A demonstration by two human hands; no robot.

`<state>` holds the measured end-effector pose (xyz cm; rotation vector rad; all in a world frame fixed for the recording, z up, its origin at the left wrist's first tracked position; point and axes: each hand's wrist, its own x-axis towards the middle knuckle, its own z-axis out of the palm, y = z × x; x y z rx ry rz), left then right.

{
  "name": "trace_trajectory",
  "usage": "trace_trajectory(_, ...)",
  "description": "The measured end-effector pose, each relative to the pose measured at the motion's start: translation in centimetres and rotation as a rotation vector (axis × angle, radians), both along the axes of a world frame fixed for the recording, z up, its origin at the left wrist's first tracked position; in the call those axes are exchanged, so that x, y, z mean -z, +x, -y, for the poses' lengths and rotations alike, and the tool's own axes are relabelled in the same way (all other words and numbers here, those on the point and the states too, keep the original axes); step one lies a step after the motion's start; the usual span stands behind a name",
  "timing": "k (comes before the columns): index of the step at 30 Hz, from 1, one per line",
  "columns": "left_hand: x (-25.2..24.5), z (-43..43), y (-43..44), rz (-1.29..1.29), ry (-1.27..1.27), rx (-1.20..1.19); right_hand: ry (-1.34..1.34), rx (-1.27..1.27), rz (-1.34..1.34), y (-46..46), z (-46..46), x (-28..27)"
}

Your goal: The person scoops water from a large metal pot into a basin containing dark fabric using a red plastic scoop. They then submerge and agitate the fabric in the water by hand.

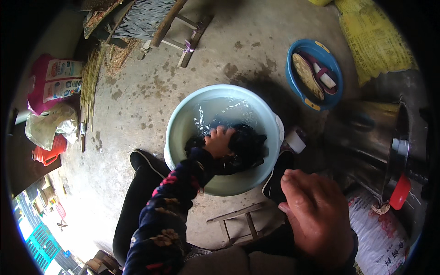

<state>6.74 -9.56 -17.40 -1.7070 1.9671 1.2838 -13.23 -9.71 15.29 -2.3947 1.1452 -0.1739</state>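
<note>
A round pale blue plastic basin with water stands on the floor before me. Dark wet cloth lies bunched in it. My left hand, at the end of a dark floral sleeve, presses down on the cloth with fingers spread; whether it grips any cloth cannot be told. Nearer the camera, my right hand is raised at the lower right, outside the basin. Its fingers are bent together and their inner side is hidden, so I cannot tell whether it holds anything.
Beyond the basin, right, a blue tub holds shoes and a brush-like item. A large metal pot lies at right above a white woven sack. A wooden chair stands at the top. My shoes flank the basin; straw lies left.
</note>
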Motion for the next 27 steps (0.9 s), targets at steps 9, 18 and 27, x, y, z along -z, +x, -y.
trace_trajectory(9,1.4,4.0,-0.6,-0.045,-0.12,-0.227,-0.033,-0.017,-0.015,-1.4,-0.9,-0.1)
trace_trajectory(18,-3.1,1.1,-0.8,-0.093,0.066,-0.316,0.052,0.047,-0.031,-2.6,-1.4,-0.3)
trace_trajectory(27,-19.8,-1.6,1.8,-0.754,-0.015,-0.742,-0.129,0.05,0.046,-3.5,-2.7,-0.2)
